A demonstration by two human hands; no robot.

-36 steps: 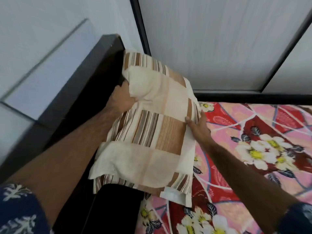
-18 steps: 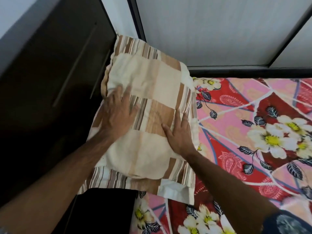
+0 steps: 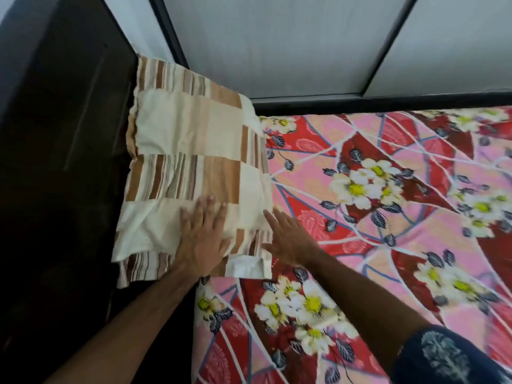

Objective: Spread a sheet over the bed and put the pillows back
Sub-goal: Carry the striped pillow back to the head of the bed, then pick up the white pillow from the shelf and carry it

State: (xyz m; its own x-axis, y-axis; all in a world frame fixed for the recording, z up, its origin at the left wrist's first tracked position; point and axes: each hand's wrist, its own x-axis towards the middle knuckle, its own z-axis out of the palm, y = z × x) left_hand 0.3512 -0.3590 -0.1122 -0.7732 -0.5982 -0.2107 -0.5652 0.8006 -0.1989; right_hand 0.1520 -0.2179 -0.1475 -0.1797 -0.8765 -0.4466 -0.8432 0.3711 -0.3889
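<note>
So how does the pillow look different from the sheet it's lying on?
The pillow is patched in cream, tan and brown blocks with stripes; the sheet is red and pink with white flowers and dark leaves. The pillow sits plump in one corner by the dark headboard; the sheet lies flat across the bed. The left hand presses flat on the pillow, while the right hand lies at its edge, over the sheet. Both are patterned cloth.

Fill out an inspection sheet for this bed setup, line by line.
Surface: red and pink floral sheet spread over the bed.
Job's things: beige and brown striped patchwork pillow lies at the head end beside the dark wooden headboard.
Clutter: nothing seen.
Grips: left hand flat on the pillow; right hand open at its edge.
Cables: nothing seen.
Surroundings: frosted window panels in dark frame.
</note>
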